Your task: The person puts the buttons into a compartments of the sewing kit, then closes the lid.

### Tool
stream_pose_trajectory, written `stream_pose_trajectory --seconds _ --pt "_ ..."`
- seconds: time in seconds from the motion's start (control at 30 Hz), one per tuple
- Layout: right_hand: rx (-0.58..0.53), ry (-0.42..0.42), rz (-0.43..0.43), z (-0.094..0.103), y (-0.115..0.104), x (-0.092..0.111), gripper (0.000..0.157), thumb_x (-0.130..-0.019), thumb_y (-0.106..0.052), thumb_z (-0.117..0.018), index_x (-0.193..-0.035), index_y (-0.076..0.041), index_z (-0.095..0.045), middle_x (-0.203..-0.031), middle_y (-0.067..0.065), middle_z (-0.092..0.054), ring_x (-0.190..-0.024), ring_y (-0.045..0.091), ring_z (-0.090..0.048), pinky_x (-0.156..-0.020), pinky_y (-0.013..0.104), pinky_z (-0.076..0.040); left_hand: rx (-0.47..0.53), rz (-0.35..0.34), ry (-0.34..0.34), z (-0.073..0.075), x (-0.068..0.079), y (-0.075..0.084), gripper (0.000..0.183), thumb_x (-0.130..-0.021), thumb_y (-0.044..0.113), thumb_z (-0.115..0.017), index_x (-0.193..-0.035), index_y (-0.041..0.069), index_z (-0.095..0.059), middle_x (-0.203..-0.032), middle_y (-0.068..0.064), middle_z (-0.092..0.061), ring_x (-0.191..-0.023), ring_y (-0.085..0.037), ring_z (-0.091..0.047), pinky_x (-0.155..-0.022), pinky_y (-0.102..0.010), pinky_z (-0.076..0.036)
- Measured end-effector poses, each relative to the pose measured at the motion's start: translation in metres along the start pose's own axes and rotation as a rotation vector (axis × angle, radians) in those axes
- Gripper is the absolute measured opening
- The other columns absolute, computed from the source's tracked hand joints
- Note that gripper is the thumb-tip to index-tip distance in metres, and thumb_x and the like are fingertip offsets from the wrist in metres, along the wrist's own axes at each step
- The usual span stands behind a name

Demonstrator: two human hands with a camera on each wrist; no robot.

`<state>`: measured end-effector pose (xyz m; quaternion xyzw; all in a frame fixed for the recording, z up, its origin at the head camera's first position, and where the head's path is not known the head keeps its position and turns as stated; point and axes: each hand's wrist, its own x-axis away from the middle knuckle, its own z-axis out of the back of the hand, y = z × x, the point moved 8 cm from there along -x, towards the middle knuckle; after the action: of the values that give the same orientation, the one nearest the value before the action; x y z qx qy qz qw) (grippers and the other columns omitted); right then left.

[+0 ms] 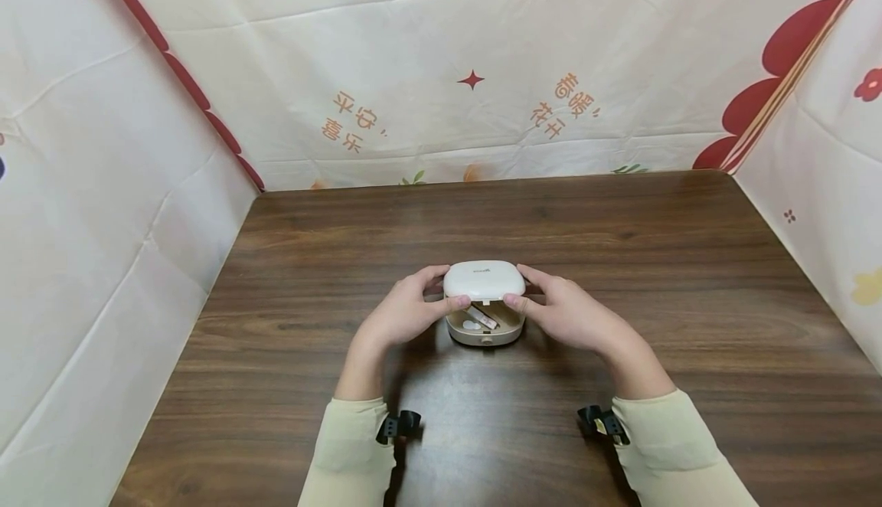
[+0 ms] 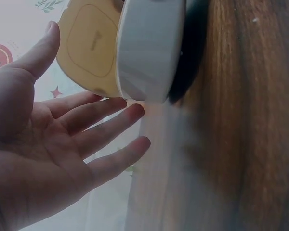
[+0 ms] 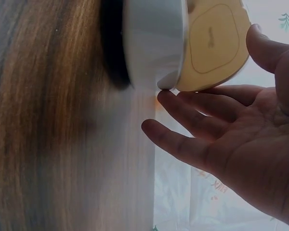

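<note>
A small oval white case (image 1: 485, 331) stands on the table with its hinged lid (image 1: 485, 279) partly raised. The lid's underside (image 2: 97, 45) is yellowish with a rounded outline and faint lettering. Inside the case lie a slim stick-like item (image 1: 482, 317) and small white round pieces (image 1: 472, 325). My left hand (image 1: 406, 306) holds the lid's left side, thumb at the front edge and fingers toward the back. My right hand (image 1: 572, 310) holds the right side the same way. In both wrist views the lower fingers stretch loosely beside the case. A small latch shows on its front.
The dark wood table (image 1: 310, 262) extends around the case on all sides. Printed white cloth (image 1: 441, 116) hangs behind it and at both sides. Black wrist-camera mounts (image 1: 398, 426) sit at the cream sleeves (image 1: 354, 446).
</note>
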<state>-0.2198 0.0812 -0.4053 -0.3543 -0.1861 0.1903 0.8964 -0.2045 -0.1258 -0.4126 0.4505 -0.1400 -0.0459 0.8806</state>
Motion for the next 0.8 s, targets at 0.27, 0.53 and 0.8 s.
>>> stream_pose_trajectory --seconds 0.27,0.53,0.8 --pt "0.013 0.001 0.042 -0.003 -0.001 0.002 0.077 -0.095 -0.056 -0.053 -0.154 -0.010 -0.031 -0.134 0.012 -0.062 -0.130 0.028 -0.054 -0.107 0.054 -0.040 0.018 -0.010 -0.014 -0.004 0.003 -0.001 0.078 -0.084 0.053 -0.072 -0.146 0.016 -0.045 -0.137 -0.004 -0.059 -0.125 -0.018 -0.059 -0.103 -0.041 -0.048" --pt "0.033 -0.017 0.024 -0.009 0.000 0.006 0.077 -0.095 -0.054 -0.054 -0.156 -0.016 -0.026 -0.135 0.011 -0.061 -0.131 0.028 -0.053 -0.106 0.055 -0.041 -0.024 -0.042 0.004 -0.009 0.006 -0.003 0.079 -0.083 0.051 -0.074 -0.148 0.018 -0.043 -0.143 -0.004 -0.056 -0.128 -0.018 -0.057 -0.103 -0.040 -0.048" --pt "0.088 0.008 0.050 -0.013 -0.002 0.010 0.079 -0.095 -0.046 -0.059 -0.157 -0.012 -0.024 -0.143 0.016 -0.054 -0.135 0.031 -0.049 -0.108 0.055 -0.039 -0.051 -0.067 0.022 -0.014 0.010 -0.005 0.083 -0.081 0.047 -0.077 -0.150 0.021 -0.039 -0.146 -0.005 -0.053 -0.130 -0.019 -0.056 -0.104 -0.040 -0.048"
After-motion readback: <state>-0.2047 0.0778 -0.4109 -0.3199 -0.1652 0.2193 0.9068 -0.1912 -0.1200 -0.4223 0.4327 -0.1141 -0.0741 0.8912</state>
